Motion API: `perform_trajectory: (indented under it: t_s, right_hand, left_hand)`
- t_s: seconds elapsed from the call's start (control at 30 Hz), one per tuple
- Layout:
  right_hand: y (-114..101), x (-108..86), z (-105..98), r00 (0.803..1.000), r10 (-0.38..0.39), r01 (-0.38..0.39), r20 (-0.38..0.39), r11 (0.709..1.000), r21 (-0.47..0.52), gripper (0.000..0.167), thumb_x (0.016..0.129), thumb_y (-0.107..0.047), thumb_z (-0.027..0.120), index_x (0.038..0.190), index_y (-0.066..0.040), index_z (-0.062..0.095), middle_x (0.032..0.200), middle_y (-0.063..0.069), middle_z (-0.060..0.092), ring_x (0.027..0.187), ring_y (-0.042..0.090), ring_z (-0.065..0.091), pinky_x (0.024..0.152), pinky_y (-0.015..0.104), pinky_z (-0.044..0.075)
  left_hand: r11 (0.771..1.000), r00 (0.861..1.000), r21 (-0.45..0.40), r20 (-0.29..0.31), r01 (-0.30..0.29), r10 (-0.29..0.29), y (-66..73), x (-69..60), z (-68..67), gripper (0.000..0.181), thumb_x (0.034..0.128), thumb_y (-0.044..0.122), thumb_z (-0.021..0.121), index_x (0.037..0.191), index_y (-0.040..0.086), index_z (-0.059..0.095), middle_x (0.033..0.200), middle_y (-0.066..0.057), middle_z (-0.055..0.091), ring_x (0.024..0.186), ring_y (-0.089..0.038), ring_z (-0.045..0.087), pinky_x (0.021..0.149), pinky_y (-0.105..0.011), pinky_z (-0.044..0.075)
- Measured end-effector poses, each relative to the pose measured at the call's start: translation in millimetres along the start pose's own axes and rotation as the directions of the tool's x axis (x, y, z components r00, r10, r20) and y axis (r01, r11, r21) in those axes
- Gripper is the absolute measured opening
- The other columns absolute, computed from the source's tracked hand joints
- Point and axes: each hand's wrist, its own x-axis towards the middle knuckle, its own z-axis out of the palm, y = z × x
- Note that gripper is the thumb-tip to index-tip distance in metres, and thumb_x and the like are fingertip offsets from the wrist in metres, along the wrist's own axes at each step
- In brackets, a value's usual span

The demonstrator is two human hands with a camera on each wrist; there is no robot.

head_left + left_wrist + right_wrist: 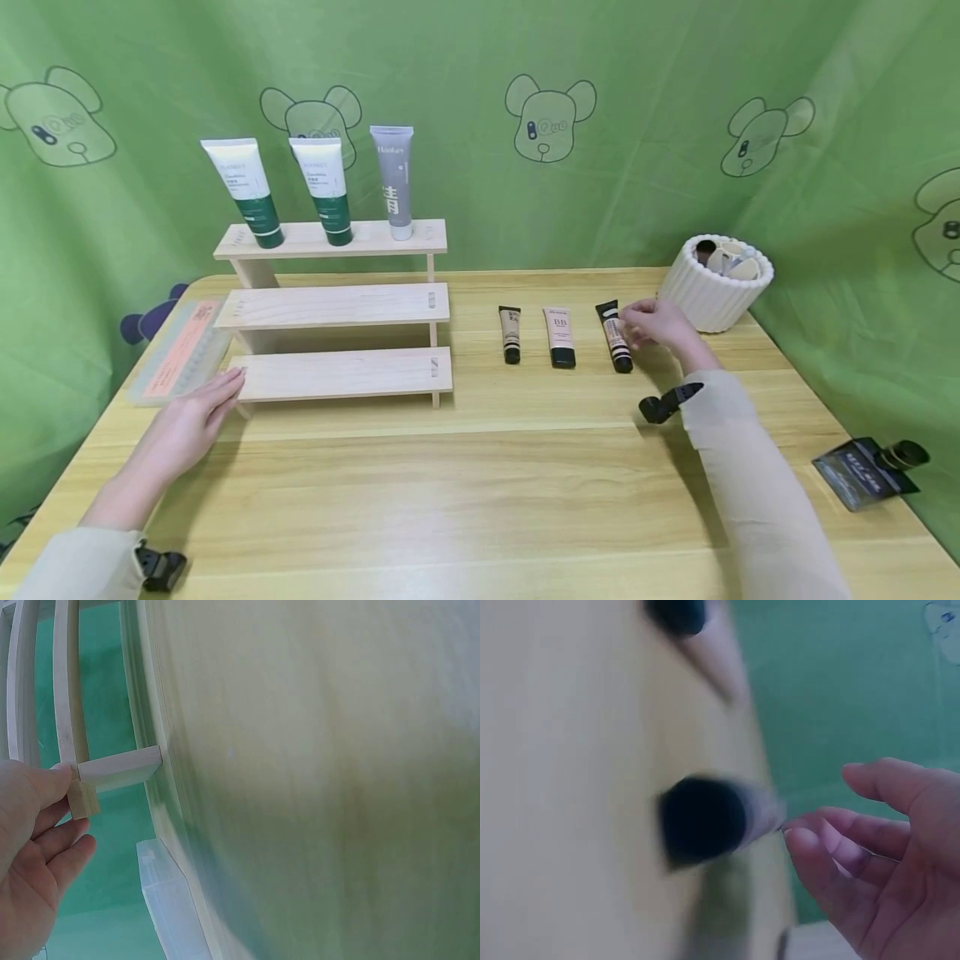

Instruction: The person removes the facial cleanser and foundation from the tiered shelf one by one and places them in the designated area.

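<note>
My left hand (183, 425) holds the left end of the lowest step of a three-step wooden rack (345, 373); the left wrist view shows the thumb and fingers of that hand (37, 840) around the step's end (73, 735). At the right, my right hand (660, 327) is beside a beige tube with black ends (615, 336) that lies on the table. In the right wrist view the fingertips of this hand (877, 847) reach the far part of the blurred tube (705, 821), with the thumb apart; whether they touch it I cannot tell.
Two white-and-green tubes (322, 192) and a grey tube (395, 183) stand on the top step. A BB tube (559, 337) and a small tube (510, 334) lie mid-table. Also there: a ribbed white holder (712, 287), a clear case (176, 354), and a dark packet (862, 475).
</note>
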Motion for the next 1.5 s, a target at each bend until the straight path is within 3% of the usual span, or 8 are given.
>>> perform_trajectory:
  t_s: [0.1, 0.3, 0.77, 1.03, 1.33, 1.5]
  right_hand:
    - [-21, 0.8, -2, 0.997, -0.066, 0.066, -0.025, 0.998, -0.018, 0.047, 0.096, -0.019, 0.049, 0.126, 0.017, 0.040, 0.103, 0.025, 0.055, 0.075, 0.020, 0.062, 0.074, 0.039, 0.056]
    - [-65, 14.8, 3, 0.974, -0.207, 0.206, -0.095, 0.978, -0.021, 0.043, 0.094, -0.021, 0.054, 0.122, 0.012, 0.048, 0.095, 0.018, 0.059, 0.072, 0.018, 0.062, 0.067, 0.035, 0.058]
    - [-182, 37.3, 58, 0.922, -0.385, 0.384, -0.041, 0.923, -0.032, 0.035, 0.091, -0.020, 0.059, 0.119, 0.002, 0.055, 0.097, 0.013, 0.058, 0.083, 0.026, 0.058, 0.064, 0.025, 0.056]
    - [-226, 52.9, 92, 0.905, -0.424, 0.424, -0.022, 0.905, 0.022, 0.039, 0.089, -0.025, 0.062, 0.121, -0.002, 0.055, 0.105, 0.013, 0.058, 0.089, 0.025, 0.058, 0.073, 0.034, 0.056]
    - [-266, 62.4, 129, 0.892, -0.451, 0.448, -0.010, 0.884, 0.136, 0.046, 0.088, -0.023, 0.065, 0.126, -0.002, 0.050, 0.110, 0.008, 0.056, 0.098, 0.023, 0.055, 0.070, 0.029, 0.056]
    - [-281, 64.3, 142, 0.894, -0.447, 0.446, -0.021, 0.885, 0.137, 0.041, 0.087, -0.020, 0.065, 0.123, -0.004, 0.053, 0.111, 0.006, 0.058, 0.098, 0.017, 0.054, 0.068, 0.027, 0.056]
  left_hand:
    - [1.000, 1.000, 0.001, 0.007, 0.004, -0.004, 0.0, 0.2, -0.4, 0.035, 0.0818, -0.007, 0.062, 0.117, -0.008, 0.058, 0.122, -0.024, 0.053, 0.106, -0.044, 0.052, 0.090, -0.055, 0.041]
    - [1.000, 1.000, 0.006, 0.006, 0.004, -0.004, -0.1, 0.9, -0.6, 0.036, 0.0812, -0.007, 0.063, 0.117, -0.009, 0.058, 0.122, -0.024, 0.053, 0.106, -0.044, 0.053, 0.088, -0.056, 0.042]
    - [1.000, 1.000, 0.001, 0.010, 0.000, 0.000, -1.0, 2.3, 1.3, 0.035, 0.0821, -0.006, 0.062, 0.117, -0.009, 0.057, 0.123, -0.024, 0.053, 0.106, -0.044, 0.052, 0.091, -0.056, 0.040]
    - [1.000, 1.000, -0.001, 0.011, 0.003, -0.003, -0.6, 2.3, 0.6, 0.035, 0.0820, -0.006, 0.062, 0.117, -0.009, 0.057, 0.122, -0.024, 0.053, 0.106, -0.044, 0.052, 0.090, -0.056, 0.041]
    - [1.000, 1.000, -0.004, 0.009, 0.005, -0.005, -0.8, 0.8, 0.2, 0.035, 0.0819, -0.006, 0.063, 0.117, -0.009, 0.058, 0.123, -0.024, 0.053, 0.106, -0.044, 0.052, 0.091, -0.056, 0.040]
    - [1.000, 1.000, -0.003, 0.007, 0.006, -0.006, -1.0, 0.5, 0.3, 0.036, 0.0816, -0.006, 0.063, 0.117, -0.009, 0.058, 0.122, -0.024, 0.053, 0.106, -0.044, 0.052, 0.091, -0.056, 0.040]
